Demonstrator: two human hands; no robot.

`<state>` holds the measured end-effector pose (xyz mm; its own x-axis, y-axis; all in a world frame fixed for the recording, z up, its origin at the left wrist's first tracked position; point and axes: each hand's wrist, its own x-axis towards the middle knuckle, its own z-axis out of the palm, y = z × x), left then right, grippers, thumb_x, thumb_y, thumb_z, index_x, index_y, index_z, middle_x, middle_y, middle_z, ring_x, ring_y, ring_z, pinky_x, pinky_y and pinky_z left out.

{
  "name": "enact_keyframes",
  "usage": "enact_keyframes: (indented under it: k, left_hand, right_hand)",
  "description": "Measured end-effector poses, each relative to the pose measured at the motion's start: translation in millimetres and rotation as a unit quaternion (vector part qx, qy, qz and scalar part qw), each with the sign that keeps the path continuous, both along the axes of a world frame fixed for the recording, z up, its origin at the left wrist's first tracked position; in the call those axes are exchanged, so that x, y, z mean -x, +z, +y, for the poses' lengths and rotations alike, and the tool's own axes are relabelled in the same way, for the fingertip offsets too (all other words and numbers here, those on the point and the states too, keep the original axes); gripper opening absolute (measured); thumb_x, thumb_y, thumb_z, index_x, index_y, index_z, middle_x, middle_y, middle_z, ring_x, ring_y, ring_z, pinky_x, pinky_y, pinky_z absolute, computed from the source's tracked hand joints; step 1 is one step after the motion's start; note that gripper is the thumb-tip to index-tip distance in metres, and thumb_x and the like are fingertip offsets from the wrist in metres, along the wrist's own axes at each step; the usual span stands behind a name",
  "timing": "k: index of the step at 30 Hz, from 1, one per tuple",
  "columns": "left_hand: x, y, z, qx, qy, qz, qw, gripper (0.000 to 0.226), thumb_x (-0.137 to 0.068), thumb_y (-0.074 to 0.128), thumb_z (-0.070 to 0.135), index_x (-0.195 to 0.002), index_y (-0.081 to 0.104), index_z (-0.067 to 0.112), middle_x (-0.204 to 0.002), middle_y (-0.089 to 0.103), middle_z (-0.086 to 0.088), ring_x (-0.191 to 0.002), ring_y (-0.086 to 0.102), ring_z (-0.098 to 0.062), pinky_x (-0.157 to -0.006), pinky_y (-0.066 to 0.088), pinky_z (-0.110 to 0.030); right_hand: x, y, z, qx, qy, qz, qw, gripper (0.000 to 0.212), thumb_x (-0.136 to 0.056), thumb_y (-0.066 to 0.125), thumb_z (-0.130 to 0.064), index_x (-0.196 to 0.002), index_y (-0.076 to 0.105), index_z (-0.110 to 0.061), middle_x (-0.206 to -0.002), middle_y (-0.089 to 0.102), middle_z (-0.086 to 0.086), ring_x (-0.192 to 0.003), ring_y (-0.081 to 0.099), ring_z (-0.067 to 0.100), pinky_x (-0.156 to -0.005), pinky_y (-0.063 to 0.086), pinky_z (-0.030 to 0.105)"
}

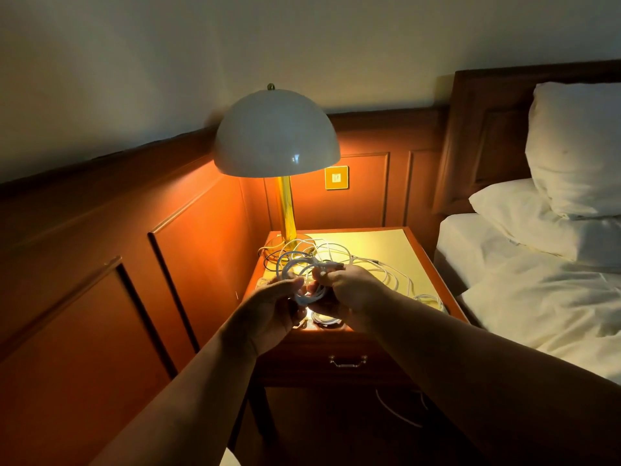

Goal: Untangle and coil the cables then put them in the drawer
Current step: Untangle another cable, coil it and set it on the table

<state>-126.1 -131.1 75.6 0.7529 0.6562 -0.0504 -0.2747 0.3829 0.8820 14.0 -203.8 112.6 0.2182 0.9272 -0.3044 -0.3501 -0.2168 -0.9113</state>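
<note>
Above the front of the wooden nightstand point(420, 250), my left hand point(272, 311) grips a small coil of white cable point(292, 267). My right hand point(349, 290) pinches the plug end of that same cable, just right of the coil. A loose tangle of white cables point(379, 270) lies on the nightstand top behind my hands. Below my hands the drawer point(347, 361), with a brass handle, stands slightly pulled out. A coiled cable point(327, 319) shows inside it.
A lamp point(277, 136) with a white dome shade and yellow stem stands at the nightstand's back left. Wood panelling lines the wall. A bed point(537, 297) with white pillows and sheets is on the right. A white cord point(396, 412) hangs below the nightstand.
</note>
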Motion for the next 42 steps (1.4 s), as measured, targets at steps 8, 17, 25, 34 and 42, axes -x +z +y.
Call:
enact_keyframes:
  k: [8, 17, 25, 34, 42]
  left_hand:
    - [-1.4, -0.4, 0.1, -0.043, 0.116, 0.063, 0.990, 0.021, -0.080, 0.068, 0.010, -0.094, 0.053, 0.010, -0.071, 0.053, -0.004, -0.056, 0.051, -0.013, -0.050, 0.040, -0.024]
    - [-14.6, 14.8, -7.9, -0.096, 0.233, 0.276, 0.928, 0.015, -0.101, 0.043, 0.011, -0.101, 0.055, 0.002, -0.080, 0.054, -0.013, -0.065, 0.051, -0.019, -0.054, 0.041, -0.028]
    - [-9.2, 12.1, -4.1, 0.061, 0.152, -0.003, 0.986, 0.009, -0.083, 0.063, 0.008, -0.091, 0.062, 0.011, -0.077, 0.054, -0.004, -0.069, 0.049, -0.015, -0.064, 0.041, -0.027]
    - [-14.4, 17.1, -7.3, 0.270, 0.279, -0.063, 0.920, 0.014, -0.099, 0.051, 0.008, -0.095, 0.061, -0.002, -0.084, 0.064, -0.010, -0.076, 0.062, -0.015, -0.065, 0.051, -0.024]
    - [-16.1, 8.1, -1.1, 0.220, 0.313, 0.022, 0.923, 0.016, -0.098, 0.044, -0.001, -0.097, 0.060, -0.001, -0.083, 0.055, -0.009, -0.072, 0.053, -0.012, -0.058, 0.046, -0.020]
  right_hand:
    - [-7.3, -1.0, -2.8, -0.047, 0.097, 0.073, 0.992, 0.009, -0.098, 0.053, -0.014, -0.101, 0.054, -0.005, -0.081, 0.056, 0.008, -0.074, 0.056, 0.016, -0.075, 0.050, 0.030]
    - [0.7, -6.1, -4.5, -0.178, 0.107, -0.294, 0.933, 0.007, -0.098, 0.055, -0.016, -0.094, 0.056, -0.011, -0.085, 0.063, 0.007, -0.073, 0.064, 0.010, -0.072, 0.057, 0.023]
    - [-8.6, -5.8, -4.9, -0.123, 0.082, -0.073, 0.986, 0.016, -0.099, 0.054, -0.019, -0.095, 0.054, -0.004, -0.074, 0.064, 0.007, -0.066, 0.066, 0.014, -0.065, 0.057, 0.026]
    - [-9.3, -17.6, -5.0, -0.153, 0.121, -0.111, 0.975, 0.007, -0.098, 0.054, -0.014, -0.095, 0.055, -0.008, -0.084, 0.065, 0.007, -0.081, 0.066, 0.015, -0.076, 0.056, 0.025]
    - [-10.4, -23.3, -13.5, -0.217, 0.166, -0.364, 0.891, 0.010, -0.099, 0.051, -0.007, -0.094, 0.055, -0.015, -0.089, 0.063, 0.001, -0.079, 0.066, -0.004, -0.072, 0.051, 0.013]
